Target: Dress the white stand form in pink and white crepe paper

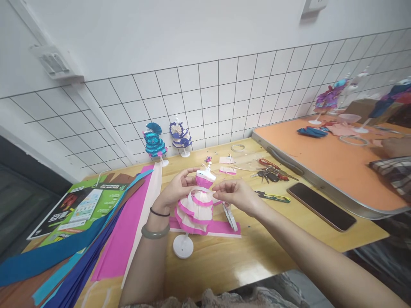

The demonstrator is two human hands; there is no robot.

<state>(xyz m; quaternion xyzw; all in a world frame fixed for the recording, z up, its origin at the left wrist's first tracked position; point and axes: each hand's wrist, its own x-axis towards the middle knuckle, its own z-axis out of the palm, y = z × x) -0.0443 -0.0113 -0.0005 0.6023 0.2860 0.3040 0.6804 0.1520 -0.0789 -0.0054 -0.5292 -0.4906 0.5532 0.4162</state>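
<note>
A small dress form [208, 167] wears a tiered paper dress [195, 211] in pink and white. It tilts back, its round white base [183, 246] facing me. My left hand [180, 187] is closed at the bodice, its fingers curved against the form's side. A narrow white strip [203, 188] crosses the waist. On the other side, my right hand [237, 196] pinches the strip between thumb and fingertips. Under the skirt lies a pink and white paper band [221, 228]. A roll of tape [230, 217] stands on edge beside it.
Long paper strips [123, 226] and printed sheets [77, 205] cover the left side. Two dressed forms, teal [154, 143] and purple-white [180, 137], stand by the wall. Keys [269, 173], a cutter [272, 196] and a phone [321, 206] lie right. Another person's arm [394, 156] rests at the orange table [308, 171].
</note>
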